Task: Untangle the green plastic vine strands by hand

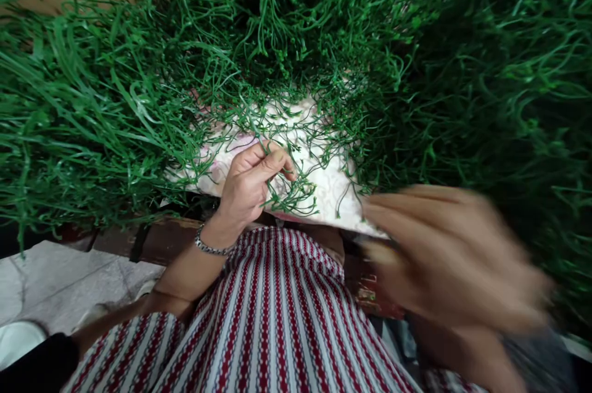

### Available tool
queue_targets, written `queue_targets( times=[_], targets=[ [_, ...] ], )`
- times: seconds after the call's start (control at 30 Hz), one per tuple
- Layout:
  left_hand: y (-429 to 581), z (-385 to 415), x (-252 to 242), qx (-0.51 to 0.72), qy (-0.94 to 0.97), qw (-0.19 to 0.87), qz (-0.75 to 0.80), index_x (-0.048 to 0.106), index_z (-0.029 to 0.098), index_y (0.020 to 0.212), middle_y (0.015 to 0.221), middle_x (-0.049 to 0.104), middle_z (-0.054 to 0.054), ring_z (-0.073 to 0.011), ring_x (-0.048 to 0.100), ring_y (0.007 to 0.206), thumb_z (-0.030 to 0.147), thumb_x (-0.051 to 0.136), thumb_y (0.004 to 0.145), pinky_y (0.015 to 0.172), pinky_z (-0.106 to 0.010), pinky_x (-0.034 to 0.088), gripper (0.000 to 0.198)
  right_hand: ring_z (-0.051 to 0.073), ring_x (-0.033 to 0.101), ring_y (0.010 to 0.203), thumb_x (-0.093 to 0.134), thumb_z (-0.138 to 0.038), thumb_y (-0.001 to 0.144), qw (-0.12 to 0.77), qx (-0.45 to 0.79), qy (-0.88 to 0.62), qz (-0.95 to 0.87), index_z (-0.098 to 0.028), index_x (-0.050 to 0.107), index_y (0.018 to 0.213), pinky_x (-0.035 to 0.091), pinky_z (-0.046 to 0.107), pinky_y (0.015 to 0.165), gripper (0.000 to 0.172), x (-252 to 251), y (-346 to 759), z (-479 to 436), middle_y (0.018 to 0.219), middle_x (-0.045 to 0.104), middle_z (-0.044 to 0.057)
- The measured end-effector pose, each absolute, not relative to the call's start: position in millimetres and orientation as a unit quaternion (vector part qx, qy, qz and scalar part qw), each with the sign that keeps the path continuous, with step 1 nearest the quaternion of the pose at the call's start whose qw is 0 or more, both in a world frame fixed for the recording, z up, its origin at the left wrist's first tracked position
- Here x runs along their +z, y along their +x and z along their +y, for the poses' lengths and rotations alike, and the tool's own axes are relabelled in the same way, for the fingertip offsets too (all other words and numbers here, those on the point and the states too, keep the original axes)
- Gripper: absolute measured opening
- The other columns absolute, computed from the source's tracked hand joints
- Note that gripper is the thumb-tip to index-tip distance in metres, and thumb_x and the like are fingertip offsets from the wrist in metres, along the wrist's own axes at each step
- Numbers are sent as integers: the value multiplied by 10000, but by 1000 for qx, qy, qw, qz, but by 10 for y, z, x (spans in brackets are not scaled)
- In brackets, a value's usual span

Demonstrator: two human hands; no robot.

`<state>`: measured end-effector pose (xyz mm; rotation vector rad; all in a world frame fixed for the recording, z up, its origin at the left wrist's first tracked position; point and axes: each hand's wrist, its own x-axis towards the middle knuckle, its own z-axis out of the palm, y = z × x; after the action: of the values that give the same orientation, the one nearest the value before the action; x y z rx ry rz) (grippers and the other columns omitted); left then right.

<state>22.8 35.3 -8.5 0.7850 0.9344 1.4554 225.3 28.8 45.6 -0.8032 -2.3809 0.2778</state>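
My left hand is closed in a pinch, thumb against fingers, around thin green stems with small forked tips. The stems look glossy, like artificial plant sprigs, though I cannot be sure. Below that hand lies a pale sheet with pinkish patches, strewn with loose green sprigs. My right hand is at the right, over the sheet's near right corner. Motion smears its fingers, so whether it holds anything is hidden.
Big heaps of green stems stand at the left, at the back and at the right. Dark brown slats run under the near edge. Pale floor tiles and a white round object show lower left.
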Motion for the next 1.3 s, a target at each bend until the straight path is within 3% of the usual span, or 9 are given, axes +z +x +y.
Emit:
queue_targets(
  times=[0.1,0.27,0.43,0.63,0.83,0.93,1.07,1.2,1.3],
  targets=[
    [284,351,-74,641,345,563,391,599,154,646,621,603,-19,-122,596,655,296,544,817,650,-258,488,229,218,541,945,631,-405,775,264,130,-265,-918,-119,560,1090,461,384,820,431,78,1873,313,1022,633,120],
    [295,370,-31,647,354,532,416,638,165,680,667,646,-32,-142,618,696,337,510,841,739,-295,497,268,195,541,868,543,-264,841,331,194,-298,-874,-158,577,851,424,386,794,112,-277,1655,396,903,629,81],
    [167,305,-16,591,428,502,464,661,165,944,954,676,-77,-173,623,860,351,527,832,817,-323,488,255,149,524,712,547,-245,846,348,268,-321,-839,-151,591,833,413,305,679,104,-14,1849,515,731,574,39],
    [196,159,-54,590,544,224,553,657,176,859,953,626,-53,-180,565,986,237,563,807,927,-333,426,124,128,505,708,450,-285,905,343,390,-306,-798,-157,608,958,409,268,655,210,161,1901,606,741,541,26],
    [377,182,-126,540,558,356,520,514,194,1046,975,605,-53,-162,575,920,202,579,785,842,-305,467,270,139,501,837,395,-276,925,350,441,-298,-771,-168,614,986,422,268,718,252,165,1850,650,851,527,45],
    [354,154,-139,591,565,226,529,550,198,986,903,590,-46,-163,568,873,148,543,789,813,-317,469,204,121,484,755,375,-275,932,311,457,-291,-781,-154,606,899,401,253,674,262,152,1847,682,766,485,24],
    [240,135,2,562,672,2,483,575,215,1023,974,587,-60,-201,552,969,58,549,727,884,-380,450,336,100,438,647,370,-293,931,254,441,-274,-816,-146,547,747,368,242,614,294,144,1822,717,698,465,4],
    [136,266,112,375,812,50,445,532,180,1131,1040,622,-77,-210,545,1044,52,434,785,1044,-469,307,382,89,438,625,405,-274,917,215,409,-252,-850,-140,547,756,365,225,598,252,136,1769,764,692,506,-3],
    [85,367,42,358,800,108,470,595,164,973,827,632,-44,-167,567,815,114,417,831,907,-387,408,233,92,436,600,399,-288,918,197,371,-267,-868,-140,559,712,365,228,582,300,92,1731,808,644,502,-6]
  ],
)
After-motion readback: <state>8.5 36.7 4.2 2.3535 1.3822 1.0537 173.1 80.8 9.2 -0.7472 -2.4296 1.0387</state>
